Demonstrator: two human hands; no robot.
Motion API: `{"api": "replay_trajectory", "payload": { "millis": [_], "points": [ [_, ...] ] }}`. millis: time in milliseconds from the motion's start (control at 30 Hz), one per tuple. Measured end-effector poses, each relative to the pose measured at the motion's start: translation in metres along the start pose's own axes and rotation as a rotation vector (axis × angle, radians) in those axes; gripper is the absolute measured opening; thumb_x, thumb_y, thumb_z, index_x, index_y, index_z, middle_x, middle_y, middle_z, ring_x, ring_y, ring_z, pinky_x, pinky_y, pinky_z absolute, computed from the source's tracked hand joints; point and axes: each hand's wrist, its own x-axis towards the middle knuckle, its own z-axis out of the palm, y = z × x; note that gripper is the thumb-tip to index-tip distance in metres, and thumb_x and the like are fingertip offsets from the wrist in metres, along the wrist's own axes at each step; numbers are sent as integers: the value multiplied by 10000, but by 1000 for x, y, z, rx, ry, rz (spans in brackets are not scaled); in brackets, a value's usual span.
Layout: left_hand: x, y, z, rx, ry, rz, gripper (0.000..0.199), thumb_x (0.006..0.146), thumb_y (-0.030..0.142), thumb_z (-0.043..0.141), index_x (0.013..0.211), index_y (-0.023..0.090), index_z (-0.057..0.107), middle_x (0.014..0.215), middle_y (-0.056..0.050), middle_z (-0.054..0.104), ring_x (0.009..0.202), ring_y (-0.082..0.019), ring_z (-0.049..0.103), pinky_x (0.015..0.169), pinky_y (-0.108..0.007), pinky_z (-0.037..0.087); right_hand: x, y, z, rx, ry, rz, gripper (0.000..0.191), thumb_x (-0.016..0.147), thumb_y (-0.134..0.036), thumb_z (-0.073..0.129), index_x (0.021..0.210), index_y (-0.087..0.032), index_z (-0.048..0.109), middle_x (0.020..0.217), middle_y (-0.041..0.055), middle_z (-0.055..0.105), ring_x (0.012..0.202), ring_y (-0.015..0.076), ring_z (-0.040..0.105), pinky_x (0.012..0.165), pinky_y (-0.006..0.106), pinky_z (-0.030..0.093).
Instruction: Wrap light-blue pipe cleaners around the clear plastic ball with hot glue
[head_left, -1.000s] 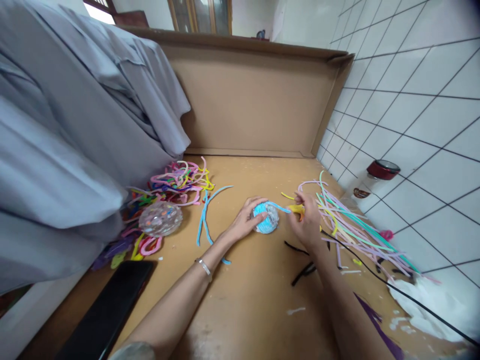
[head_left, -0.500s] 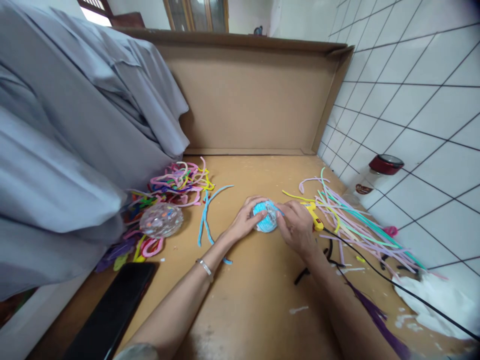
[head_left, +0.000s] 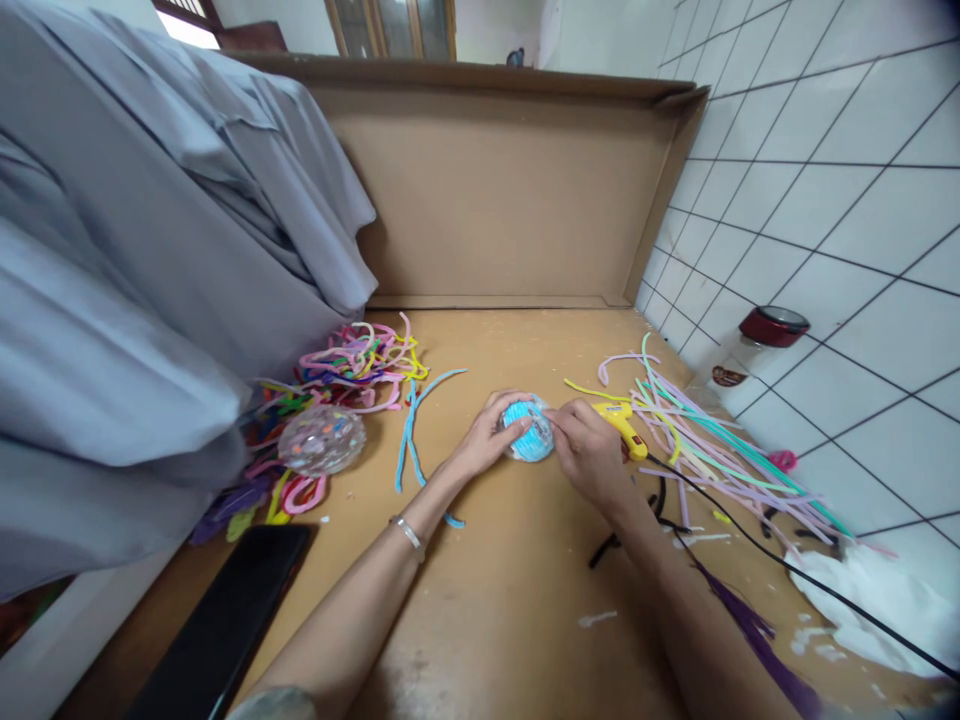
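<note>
My left hand (head_left: 490, 432) is wrapped around the left side of a small clear ball (head_left: 527, 428) held just above the table. Rows of light blue pipe cleaner (head_left: 517, 415) cover much of the ball, and its clear surface shows at the right. With fingertips pinched at the ball's right edge, my right hand (head_left: 586, 445) grips the pipe cleaner's end, mostly hidden by the fingers. Directly right of that hand lies a yellow glue gun (head_left: 626, 430). Loose light blue pipe cleaners (head_left: 409, 440) rest on the table left of my left hand.
Tangled colourful pipe cleaners (head_left: 360, 365), a second clear ball (head_left: 322, 440) and a black phone (head_left: 225, 620) lie left. Straight pipe cleaners (head_left: 712, 450), a red-lidded jar (head_left: 739, 355), a black cord (head_left: 765, 552) and white tissue (head_left: 870, 600) are right. A cardboard panel (head_left: 502, 200) stands behind.
The ball has shifted slightly left and up in my left hand. My right fingertips have moved a little left and up, against the ball's surface.
</note>
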Motion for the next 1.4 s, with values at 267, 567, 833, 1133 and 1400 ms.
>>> {"api": "replay_trajectory", "payload": {
  "millis": [267, 567, 833, 1133, 1400],
  "points": [
    [1, -2, -1, 25, -14, 10, 409, 873, 448, 582, 1199, 202, 603, 1231, -111, 561, 1174, -245, 521, 1068, -403, 384, -1, 2, 4, 52, -52, -9, 303, 874, -57, 415, 1000, -152, 674, 794, 57, 541, 755, 173, 526, 687, 279, 446],
    [1, -6, -1, 16, -6, 19, 412, 873, 473, 578, 1195, 218, 610, 1236, -106, 560, 1176, -242, 529, 1064, -404, 400, -3, 4, 8, -18, -60, -61, 323, 865, -59, 423, 1006, -171, 691, 794, 56, 554, 737, 171, 504, 667, 283, 401],
    [1, -8, 0, 46, -10, 45, 429, 890, 502, 544, 1201, 213, 604, 1234, -117, 554, 1194, -244, 520, 1077, -426, 394, -5, 3, 9, -106, -70, -77, 321, 866, -66, 420, 996, -189, 686, 792, 51, 568, 723, 159, 510, 635, 266, 367],
    [-3, -9, 3, 245, 64, 89, 406, 922, 483, 501, 1210, 223, 620, 1322, -123, 466, 1293, -262, 440, 1101, -467, 370, -7, 6, 15, -94, -75, -49, 322, 856, -51, 419, 1006, -185, 670, 817, 49, 561, 700, 145, 524, 629, 242, 382],
    [-4, -4, 8, 298, 138, 215, 460, 936, 415, 508, 1351, 218, 470, 1329, -130, 528, 1258, -246, 484, 1075, -458, 398, -7, 5, 16, -97, -77, -20, 313, 885, -70, 410, 1011, -191, 671, 839, 57, 556, 727, 155, 531, 659, 252, 399]
  ]
}}
